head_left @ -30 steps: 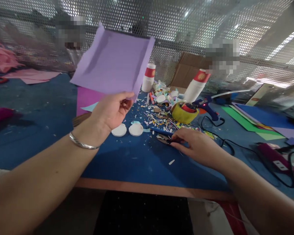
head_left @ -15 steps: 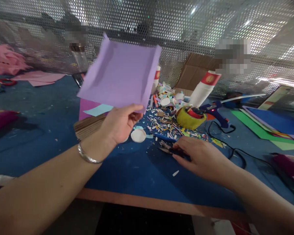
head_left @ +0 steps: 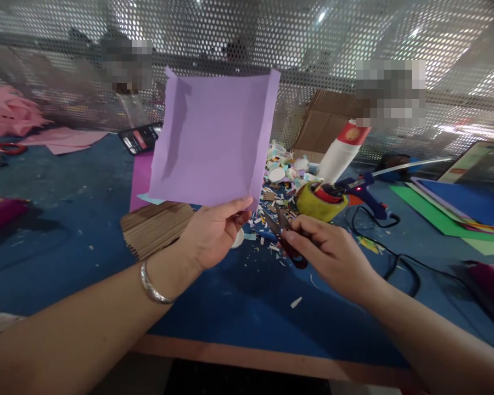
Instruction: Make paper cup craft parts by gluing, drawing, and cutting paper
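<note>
My left hand point(head_left: 218, 233) pinches the lower right corner of a sheet of purple paper point(head_left: 214, 140), which is held up above the table with its side edges curling forward. In my right hand point(head_left: 329, 252) is a pair of dark scissors point(head_left: 286, 236), gripped at the handles. Their blades are parted and point up toward the paper's lower right corner, apart from it. Behind my left hand lies a piece of corrugated cardboard point(head_left: 156, 225). A white disc point(head_left: 238, 238) is mostly hidden by that hand.
Paper scraps point(head_left: 271, 192) litter the blue table point(head_left: 230, 307). Beyond my right hand are a yellow tape roll point(head_left: 321, 203), a blue glue gun point(head_left: 364, 195) with a trailing black cable, and stacked paper cups point(head_left: 341, 151). Coloured sheets point(head_left: 456, 203) lie at right. A perforated metal screen point(head_left: 296, 49) stands behind.
My right hand has picked the scissors up off the table and raised them toward the paper. The purple sheet has come lower and turned more upright.
</note>
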A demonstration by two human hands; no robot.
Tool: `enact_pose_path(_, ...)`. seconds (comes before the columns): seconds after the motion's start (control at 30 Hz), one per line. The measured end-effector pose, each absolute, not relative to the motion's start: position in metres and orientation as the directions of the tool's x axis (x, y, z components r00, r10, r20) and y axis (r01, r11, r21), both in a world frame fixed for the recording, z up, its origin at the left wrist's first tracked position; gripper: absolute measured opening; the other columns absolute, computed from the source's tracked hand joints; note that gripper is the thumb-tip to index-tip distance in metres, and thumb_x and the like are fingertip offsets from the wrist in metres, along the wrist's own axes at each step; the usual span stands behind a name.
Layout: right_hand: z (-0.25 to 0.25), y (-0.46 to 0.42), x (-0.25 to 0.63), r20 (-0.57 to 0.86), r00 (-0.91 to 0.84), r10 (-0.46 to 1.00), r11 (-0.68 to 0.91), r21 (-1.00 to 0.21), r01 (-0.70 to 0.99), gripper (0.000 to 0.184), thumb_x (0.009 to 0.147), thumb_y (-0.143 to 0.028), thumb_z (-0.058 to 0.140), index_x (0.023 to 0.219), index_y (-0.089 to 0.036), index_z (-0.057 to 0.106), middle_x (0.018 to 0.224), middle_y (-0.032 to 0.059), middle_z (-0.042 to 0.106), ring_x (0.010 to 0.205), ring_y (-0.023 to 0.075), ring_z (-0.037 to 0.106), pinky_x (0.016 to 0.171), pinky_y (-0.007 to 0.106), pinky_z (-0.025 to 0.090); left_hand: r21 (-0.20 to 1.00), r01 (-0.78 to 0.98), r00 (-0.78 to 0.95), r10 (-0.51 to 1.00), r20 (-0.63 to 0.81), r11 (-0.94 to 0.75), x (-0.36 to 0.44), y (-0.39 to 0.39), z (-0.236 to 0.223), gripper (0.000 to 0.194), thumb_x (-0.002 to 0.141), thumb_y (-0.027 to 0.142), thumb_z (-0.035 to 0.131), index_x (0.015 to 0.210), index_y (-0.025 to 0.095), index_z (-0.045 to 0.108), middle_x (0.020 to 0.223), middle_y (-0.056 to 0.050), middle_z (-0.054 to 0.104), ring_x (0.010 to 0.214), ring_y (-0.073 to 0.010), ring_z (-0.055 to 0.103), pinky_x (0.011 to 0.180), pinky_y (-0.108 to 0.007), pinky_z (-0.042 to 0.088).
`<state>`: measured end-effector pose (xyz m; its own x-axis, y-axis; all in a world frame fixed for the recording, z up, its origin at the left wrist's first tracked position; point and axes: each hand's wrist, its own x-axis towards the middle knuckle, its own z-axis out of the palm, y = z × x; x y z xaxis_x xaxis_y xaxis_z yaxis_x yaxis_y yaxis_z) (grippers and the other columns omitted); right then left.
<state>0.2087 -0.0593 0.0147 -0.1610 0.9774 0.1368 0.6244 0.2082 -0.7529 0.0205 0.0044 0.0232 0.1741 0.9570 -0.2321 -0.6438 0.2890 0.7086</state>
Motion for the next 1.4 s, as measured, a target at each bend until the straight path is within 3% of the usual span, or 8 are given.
enact_pose_path(0.07,0.014,-0.056,0.201,0.087,-0.158,0.984,0.152,-0.873,0.463,0.030,0.101,-0.042,0.048,0.079,-0.022,0.054,0.072,-0.0004,0.066,0.061,0.0127,0.062,0.055,0.025,0.047,0.691,-0.651,0.183,0.948,-0.259,0.314,0.020,0.004,0.025,0.019,0.079,-0.004,0.072,0.065,0.008,0.069,0.067,-0.002,0.070,0.059,-0.0058,0.062,0.062,-0.018,0.052)
enact_pose_path(0.17,0.009,-0.052,0.192,0.045,-0.135,0.990,0.090,-0.934,0.347,0.029,0.100,-0.043,0.050,0.082,-0.022,0.056,0.077,0.0014,0.071,0.061,0.0125,0.066,0.051,0.023,0.048,0.645,-0.698,0.173,0.947,-0.269,0.311,0.019,0.004,0.028,0.020,0.080,-0.007,0.067,0.067,0.009,0.070,0.068,-0.003,0.071,0.063,-0.0074,0.066,0.065,-0.018,0.054)
enact_pose_path(0.43,0.000,-0.050,0.185,0.086,-0.098,0.991,0.112,-0.947,0.302,0.027,0.101,-0.040,0.051,0.083,-0.022,0.057,0.071,-0.0003,0.070,0.055,0.0094,0.061,0.047,0.020,0.044,0.582,-0.771,0.141,0.960,-0.241,0.259,0.022,0.001,0.030,0.019,0.080,-0.007,0.068,0.076,0.012,0.073,0.071,-0.003,0.072,0.067,-0.0093,0.068,0.066,-0.019,0.054)
enact_pose_path(1.0,0.005,-0.057,0.179,0.126,-0.023,0.992,0.127,-0.944,0.303,0.022,0.098,-0.033,0.051,0.080,-0.022,0.056,0.068,-0.0007,0.070,0.053,0.0081,0.061,0.045,0.020,0.042,0.533,-0.789,0.126,0.930,-0.346,0.305,0.028,-0.005,0.035,0.021,0.084,-0.005,0.067,0.070,0.009,0.069,0.071,-0.002,0.069,0.064,-0.0051,0.065,0.067,-0.013,0.055)
enact_pose_path(1.4,0.005,-0.056,0.176,0.127,0.008,0.992,0.121,-0.958,0.258,0.025,0.099,-0.036,0.052,0.079,-0.021,0.056,0.067,-0.0006,0.069,0.052,0.0079,0.060,0.042,0.019,0.040,0.552,-0.780,0.101,0.929,-0.356,0.296,0.030,-0.008,0.036,0.020,0.084,-0.006,0.066,0.070,0.007,0.070,0.073,-0.004,0.069,0.067,-0.0068,0.064,0.069,-0.015,0.056)
